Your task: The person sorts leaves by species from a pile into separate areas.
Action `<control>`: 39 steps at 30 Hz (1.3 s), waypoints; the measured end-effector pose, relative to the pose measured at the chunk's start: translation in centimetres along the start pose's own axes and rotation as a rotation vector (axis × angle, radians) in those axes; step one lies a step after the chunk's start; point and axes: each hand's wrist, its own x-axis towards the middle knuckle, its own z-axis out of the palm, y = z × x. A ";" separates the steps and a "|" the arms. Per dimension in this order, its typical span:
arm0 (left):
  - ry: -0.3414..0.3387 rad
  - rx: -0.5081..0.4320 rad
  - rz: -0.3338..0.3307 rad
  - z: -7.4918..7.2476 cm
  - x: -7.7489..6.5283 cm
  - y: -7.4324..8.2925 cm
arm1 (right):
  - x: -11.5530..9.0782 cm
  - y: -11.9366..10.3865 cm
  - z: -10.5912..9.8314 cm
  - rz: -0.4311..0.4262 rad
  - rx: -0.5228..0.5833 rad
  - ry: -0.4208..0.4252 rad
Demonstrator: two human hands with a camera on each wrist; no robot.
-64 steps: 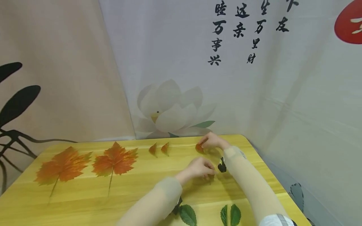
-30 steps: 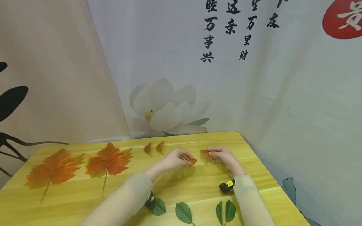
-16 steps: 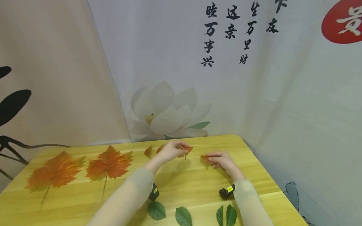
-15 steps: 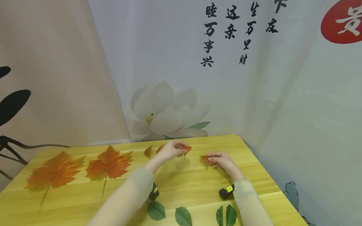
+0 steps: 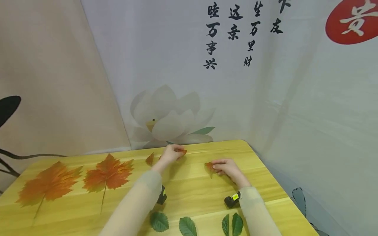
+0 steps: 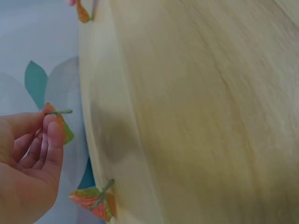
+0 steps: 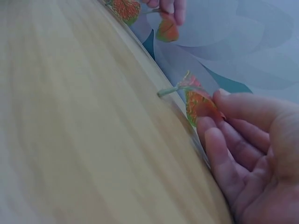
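My left hand [image 5: 172, 153] pinches a small orange leaf [image 5: 184, 152] by the far edge of the table. In the left wrist view that leaf [image 6: 67, 131] sits between thumb and fingertips, its short green stem pointing right. Another small orange leaf [image 5: 150, 159] lies left of this hand, and one more is mostly hidden behind the hand in the head view. To the right, my right hand [image 5: 228, 167] pinches a small orange leaf [image 5: 209, 166]. The right wrist view shows this leaf [image 7: 200, 103] held by one edge above the table, stem outward.
Two large orange maple leaves [image 5: 108, 173] with long stems lie on the left of the wooden table [image 5: 189, 186]. Several green leaves [image 5: 159, 222] lie along the near side. A printed curtain [image 5: 177, 65] hangs right behind the table.
Both hands have lifted small orange leaves off the table. The left hand has moved left and toward the far edge; the right hand came nearer, then stayed nearly still. The head view shifted slightly.
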 end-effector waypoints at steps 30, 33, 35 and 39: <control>0.080 0.335 -0.083 0.8 0.8 -2.3 | -0.1 -0.4 0.2 -0.013 -0.041 0.003; 0.067 0.402 -0.078 0.9 0.7 -2.1 | -0.2 -0.5 0.3 -0.014 -0.045 0.007; 0.057 0.449 -0.066 0.9 0.5 -2.0 | -0.2 -0.5 0.3 -0.012 -0.043 0.013; 0.040 0.473 -0.058 0.8 0.0 -1.9 | -0.1 -0.3 0.4 -0.004 -0.015 0.041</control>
